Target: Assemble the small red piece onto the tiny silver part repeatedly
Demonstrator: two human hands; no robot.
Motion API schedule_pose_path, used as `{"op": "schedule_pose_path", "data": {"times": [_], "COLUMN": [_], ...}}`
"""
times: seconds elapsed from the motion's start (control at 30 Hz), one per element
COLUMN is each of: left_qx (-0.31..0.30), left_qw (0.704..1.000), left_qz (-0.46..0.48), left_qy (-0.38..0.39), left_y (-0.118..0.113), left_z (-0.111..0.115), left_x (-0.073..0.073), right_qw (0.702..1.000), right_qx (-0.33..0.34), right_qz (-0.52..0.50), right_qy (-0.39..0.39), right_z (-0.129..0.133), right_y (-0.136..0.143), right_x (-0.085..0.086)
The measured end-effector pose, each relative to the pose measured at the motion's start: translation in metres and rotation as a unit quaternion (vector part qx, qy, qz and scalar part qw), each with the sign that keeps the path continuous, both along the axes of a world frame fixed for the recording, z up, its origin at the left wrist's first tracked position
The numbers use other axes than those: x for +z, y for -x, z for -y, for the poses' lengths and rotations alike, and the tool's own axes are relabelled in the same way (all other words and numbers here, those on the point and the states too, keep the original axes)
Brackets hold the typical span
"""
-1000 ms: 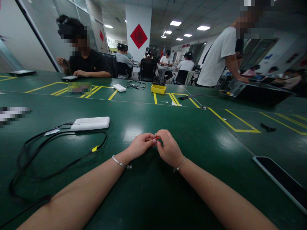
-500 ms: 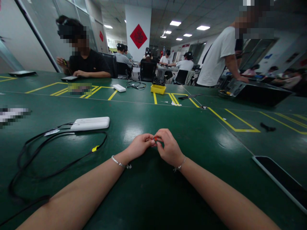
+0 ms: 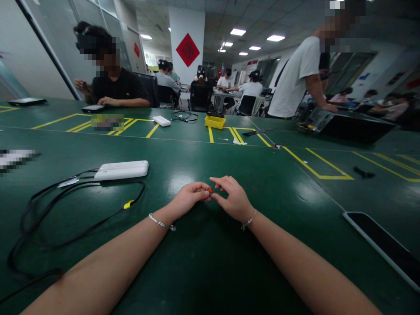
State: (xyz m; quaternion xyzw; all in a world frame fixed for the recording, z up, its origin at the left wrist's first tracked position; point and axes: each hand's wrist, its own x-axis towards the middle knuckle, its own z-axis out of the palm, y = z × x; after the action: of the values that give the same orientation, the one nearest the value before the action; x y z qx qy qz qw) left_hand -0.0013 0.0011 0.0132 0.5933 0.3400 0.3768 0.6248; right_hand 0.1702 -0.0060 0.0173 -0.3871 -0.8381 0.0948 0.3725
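A small orange-red piece is pinched between the thumb and fingers of my left hand, just above the green tabletop. Its exact kind is too small to make out. My right hand is beside it on the right, thumb and index finger spread apart. The right thumb tip comes close to the piece; whether it touches cannot be told. Both wrists wear thin bracelets.
To the left lies a white power bank with a looped black cable. A phone lies at right. Farther off are a yellow bin, tape markings and a black computer case, with people around.
My right fingers have parted from the orange-red piece and spread, showing more of it. My left hand keeps its pinch. The view has shifted slightly.
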Motion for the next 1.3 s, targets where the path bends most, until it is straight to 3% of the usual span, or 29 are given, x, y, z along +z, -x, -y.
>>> {"op": "schedule_pose_path", "data": {"times": [0.23, 0.73, 0.97, 1.2, 1.3], "left_qx": [-0.018, 0.007, -0.003, -0.017, -0.023], "left_qw": [1.0, 1.0, 1.0, 0.998, 0.998], "left_qz": [-0.009, -0.023, -0.002, -0.052, -0.06], "left_qy": [0.008, -0.004, -0.008, -0.025, -0.027], "left_y": [0.002, 0.0, 0.001, 0.002, 0.002], "left_z": [-0.002, -0.003, -0.002, -0.001, -0.001], "left_x": [-0.002, -0.006, -0.001, -0.001, -0.001], "right_qw": [0.999, 0.999, 0.997, 0.996, 0.995], "right_qx": [0.04, 0.011, 0.015, 0.048, 0.017], "right_qz": [0.021, -0.041, -0.053, 0.056, 0.098], "right_qy": [-0.002, -0.024, 0.061, 0.04, 0.026], "right_z": [0.002, 0.001, 0.006, 0.011, 0.007], "right_y": [-0.002, 0.003, 0.006, 0.008, 0.003], "right_x": [0.003, -0.005, -0.002, 0.005, 0.007]}}
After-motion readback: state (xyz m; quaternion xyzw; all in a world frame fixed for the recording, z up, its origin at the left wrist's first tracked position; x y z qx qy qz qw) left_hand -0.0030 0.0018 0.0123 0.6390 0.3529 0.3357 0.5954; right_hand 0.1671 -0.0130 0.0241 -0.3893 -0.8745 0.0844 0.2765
